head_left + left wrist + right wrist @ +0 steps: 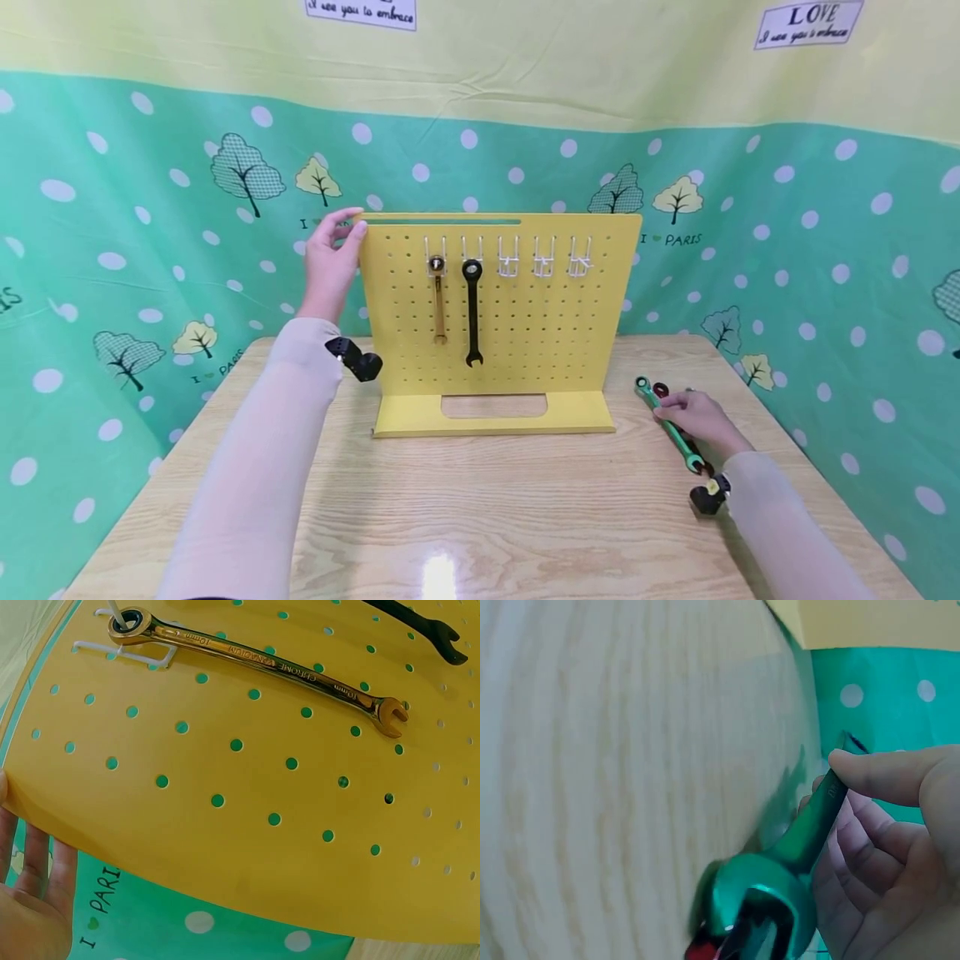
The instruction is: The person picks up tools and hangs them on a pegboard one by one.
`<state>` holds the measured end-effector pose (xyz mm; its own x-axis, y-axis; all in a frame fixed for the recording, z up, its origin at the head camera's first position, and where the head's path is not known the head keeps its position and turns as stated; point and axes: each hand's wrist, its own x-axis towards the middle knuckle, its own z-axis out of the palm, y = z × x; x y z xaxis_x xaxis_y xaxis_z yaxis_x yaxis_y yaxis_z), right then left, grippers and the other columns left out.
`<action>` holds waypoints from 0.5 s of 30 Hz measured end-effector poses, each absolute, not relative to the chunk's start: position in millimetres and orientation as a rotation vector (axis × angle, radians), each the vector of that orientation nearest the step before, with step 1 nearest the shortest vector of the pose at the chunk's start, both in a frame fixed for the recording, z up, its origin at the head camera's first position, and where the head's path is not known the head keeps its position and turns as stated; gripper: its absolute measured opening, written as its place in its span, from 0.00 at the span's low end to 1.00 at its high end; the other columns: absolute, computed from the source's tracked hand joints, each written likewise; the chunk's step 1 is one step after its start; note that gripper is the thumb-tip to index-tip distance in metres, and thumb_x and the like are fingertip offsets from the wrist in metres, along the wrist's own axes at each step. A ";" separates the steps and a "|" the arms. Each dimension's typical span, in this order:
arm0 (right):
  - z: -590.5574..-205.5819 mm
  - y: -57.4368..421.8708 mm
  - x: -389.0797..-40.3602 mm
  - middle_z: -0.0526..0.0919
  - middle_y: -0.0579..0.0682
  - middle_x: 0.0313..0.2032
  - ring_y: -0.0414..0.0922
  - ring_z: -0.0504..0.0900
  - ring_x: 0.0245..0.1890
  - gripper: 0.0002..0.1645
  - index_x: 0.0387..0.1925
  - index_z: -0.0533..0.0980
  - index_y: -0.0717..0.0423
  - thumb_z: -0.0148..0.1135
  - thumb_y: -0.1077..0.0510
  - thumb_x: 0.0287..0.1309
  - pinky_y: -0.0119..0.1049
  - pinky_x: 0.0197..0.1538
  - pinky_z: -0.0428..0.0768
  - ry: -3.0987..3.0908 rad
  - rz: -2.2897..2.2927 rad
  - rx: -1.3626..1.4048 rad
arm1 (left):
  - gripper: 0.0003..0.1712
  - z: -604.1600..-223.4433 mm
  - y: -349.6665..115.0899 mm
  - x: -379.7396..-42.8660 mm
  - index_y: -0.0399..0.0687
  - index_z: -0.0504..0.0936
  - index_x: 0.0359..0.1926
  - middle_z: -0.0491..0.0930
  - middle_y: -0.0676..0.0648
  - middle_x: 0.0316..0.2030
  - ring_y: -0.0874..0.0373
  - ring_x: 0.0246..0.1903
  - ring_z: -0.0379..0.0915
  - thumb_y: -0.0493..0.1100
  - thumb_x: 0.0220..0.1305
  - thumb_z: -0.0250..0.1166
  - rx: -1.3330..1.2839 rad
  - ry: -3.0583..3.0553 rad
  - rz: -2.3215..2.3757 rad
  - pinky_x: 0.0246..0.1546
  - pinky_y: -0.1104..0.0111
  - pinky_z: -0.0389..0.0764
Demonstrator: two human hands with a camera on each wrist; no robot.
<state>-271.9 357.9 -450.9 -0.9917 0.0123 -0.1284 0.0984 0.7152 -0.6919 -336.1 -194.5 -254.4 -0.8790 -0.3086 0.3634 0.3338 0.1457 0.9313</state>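
Note:
A yellow pegboard point(540, 333) stands upright on the table. My left hand point(332, 258) holds its upper left corner, thumb in front; in the left wrist view fingers point(60, 881) of that hand show behind the edge. Two combination wrenches hang from white hooks: a gold-coloured one point(262, 664) and a black one point(472, 312). At the right, my right hand point(701, 419) pinches a green combination wrench point(678, 440) between thumb and fingers; in the right wrist view its open end point(761, 900) faces the camera. A red wrench point(661, 389) lies partly hidden beneath the green one and the hand.
White wire hooks point(543, 265) continue along the board to the right of the black wrench. The board's base point(495, 432) has a cut-out and rests on the wooden table point(510, 508). A green and yellow patterned cloth point(465, 158) hangs behind and at the sides.

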 end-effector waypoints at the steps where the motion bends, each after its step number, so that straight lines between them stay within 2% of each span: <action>1: -450.6 356.7 -272.2 0.78 0.62 0.45 0.49 0.77 0.35 0.27 0.55 0.73 0.72 0.62 0.51 0.68 0.38 0.34 0.80 2.793 -1.153 0.090 | 0.19 -254.6 -194.3 -336.1 0.61 0.79 0.61 0.75 0.50 0.53 0.56 0.47 0.77 0.52 0.72 0.61 -0.026 -1.955 -1.781 0.49 0.65 0.82; 6: -444.0 349.0 -271.6 0.77 0.62 0.46 0.49 0.75 0.36 0.26 0.57 0.72 0.71 0.59 0.53 0.69 0.39 0.34 0.80 2.763 -1.191 0.081 | 0.20 -255.1 -193.3 -336.0 0.61 0.78 0.62 0.75 0.49 0.53 0.56 0.47 0.77 0.53 0.72 0.61 -0.032 -1.953 -1.785 0.49 0.64 0.82; 15: -419.4 336.0 -264.7 0.75 0.60 0.48 0.52 0.73 0.42 0.27 0.59 0.68 0.70 0.55 0.51 0.72 0.43 0.42 0.81 2.717 -1.225 0.056 | 0.20 -254.9 -193.4 -335.8 0.60 0.78 0.62 0.75 0.50 0.52 0.56 0.47 0.77 0.53 0.72 0.61 -0.041 -1.946 -1.789 0.49 0.63 0.81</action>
<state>-264.7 336.0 -419.4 -0.9865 -0.0316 -0.1609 0.0997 0.6636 -0.7414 -335.8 -193.4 -254.9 -0.8783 -0.3014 0.3712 0.3445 0.1394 0.9284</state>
